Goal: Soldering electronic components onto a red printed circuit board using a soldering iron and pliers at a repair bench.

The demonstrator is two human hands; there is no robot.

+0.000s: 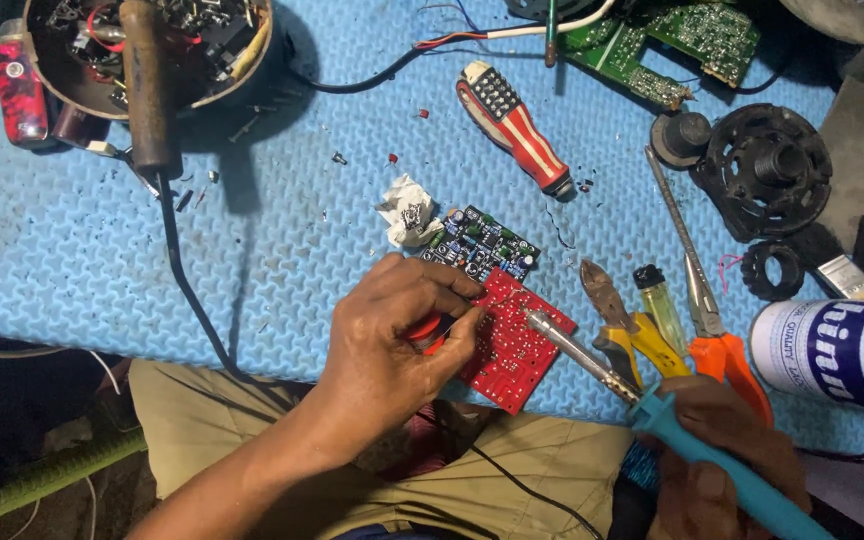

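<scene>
1. Fingers of the left hand (pixel 397 330) are curled shut around a small red part, pinching it against the red square circuit board (pixel 512 340) at that board's left edge.
2. Right hand (pixel 722 470) has its grip closed on the blue plastic handle of a soldering iron (pixel 652 410), whose metal tip rests on the red board's upper right part.
3. That red board lies at the near edge of the desk (pixel 252 230), a surface covered in a blue textured foam mat, and touches a smaller blue-green circuit board (pixel 480 245) just behind it.
4. A crumpled white paper scrap (pixel 407 210) sits just left of the smaller board.
5. Yellow-handled pliers (pixel 622 325), a yellow-green lighter (pixel 660 305) and orange-handled pliers (pixel 702 310) lie just right of the red board.
6. A red-and-white striped screwdriver (pixel 512 125) lies further back, near the middle.
7. A white and blue can (pixel 832 350) lies on its side at the right edge.
</scene>
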